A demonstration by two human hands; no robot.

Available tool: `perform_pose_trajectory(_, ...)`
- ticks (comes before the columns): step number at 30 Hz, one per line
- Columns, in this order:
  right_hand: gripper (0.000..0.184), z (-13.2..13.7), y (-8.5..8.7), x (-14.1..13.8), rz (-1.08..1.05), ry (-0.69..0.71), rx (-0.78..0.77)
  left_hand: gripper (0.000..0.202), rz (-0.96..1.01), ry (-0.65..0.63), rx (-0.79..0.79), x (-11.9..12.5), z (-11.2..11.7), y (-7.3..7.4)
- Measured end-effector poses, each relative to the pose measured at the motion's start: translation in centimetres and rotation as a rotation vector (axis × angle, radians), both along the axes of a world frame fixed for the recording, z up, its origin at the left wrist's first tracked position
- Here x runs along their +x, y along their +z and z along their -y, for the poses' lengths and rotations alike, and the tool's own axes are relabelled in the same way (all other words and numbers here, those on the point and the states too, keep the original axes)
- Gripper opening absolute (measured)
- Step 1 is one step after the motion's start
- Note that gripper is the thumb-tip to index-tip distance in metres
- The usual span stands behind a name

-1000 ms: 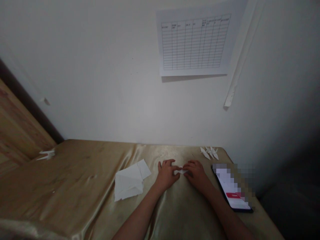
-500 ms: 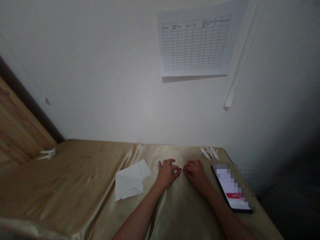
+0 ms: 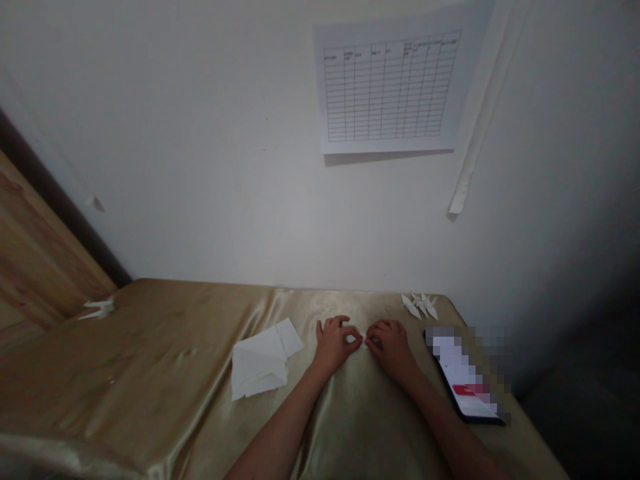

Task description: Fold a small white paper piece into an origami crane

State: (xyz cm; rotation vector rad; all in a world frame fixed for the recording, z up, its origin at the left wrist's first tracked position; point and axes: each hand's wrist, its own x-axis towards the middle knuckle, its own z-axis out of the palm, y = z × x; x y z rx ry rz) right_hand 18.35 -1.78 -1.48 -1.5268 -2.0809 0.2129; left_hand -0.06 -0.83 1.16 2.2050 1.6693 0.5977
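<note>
In the head view, a small white paper (image 3: 364,341) is held between the two hands, above or on the golden cloth (image 3: 150,373) by which the table is covered; whether the cloth is touched by it cannot be told. By the left hand (image 3: 334,345), its one edge is pinched narrowly between thumb and index finger, while the other fingers are spread and slightly bent. By the right hand (image 3: 393,347), the opposite edge is pinched in the same narrow way, with the remaining fingers curled together. The paper is mostly hidden by the fingertips, so its exact folded form cannot be told.

Beside the left forearm, white paper sheets (image 3: 260,360) are laid overlapping, with some edges torn. Near the far right corner of the table, folded paper figures (image 3: 423,307) with pointed ends are placed close together. To the right of the right forearm, a phone (image 3: 480,408) is laid with its screen lit, partly covered by blurred blocks. At the far left edge, another white folded piece (image 3: 103,309) is seen. On the wall (image 3: 200,167), a printed table sheet (image 3: 390,93) is fixed.
</note>
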Motion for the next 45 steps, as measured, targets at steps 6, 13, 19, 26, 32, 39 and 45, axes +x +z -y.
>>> perform_pose_trajectory(6, 0.014, 0.4, 0.6, -0.4, -0.017, -0.035, -0.007, 0.011, -0.026, -0.001, 0.023, 0.0, 0.0, -0.2)
perform_pose_trajectory(13, 0.014, 0.4, 0.5, -0.6, -0.050, -0.068, -0.034, 0.017, -0.041, -0.015, 0.022, 0.0, -0.1, -0.4)
perform_pose_trajectory(19, 0.013, 0.2, 0.6, -0.6, -0.034, -0.088, -0.048, 0.016, -0.053, -0.011, 0.012, 0.2, 0.0, -0.1)
perform_pose_trajectory(26, 0.016, 0.1, 0.3, -0.3, -0.081, -0.088, -0.063, 0.015, -0.058, -0.017, 0.039, 0.5, 0.1, -0.2)
perform_pose_trajectory(32, 0.015, 0.3, 0.2, 0.5, -0.036, -0.119, -0.072, 0.012, -0.050, -0.041, 0.058, 0.6, 0.2, -0.6)
perform_pose_trajectory(39, 0.015, 0.6, 0.6, 1.0, -0.015, -0.126, -0.077, 0.010, -0.042, -0.044, 0.068, 0.7, 0.1, -0.7)
perform_pose_trajectory(45, 0.012, 0.6, 0.8, 0.3, -0.007, -0.163, -0.092, 0.012, -0.043, -0.045, 0.059, 0.5, 0.2, -0.9)
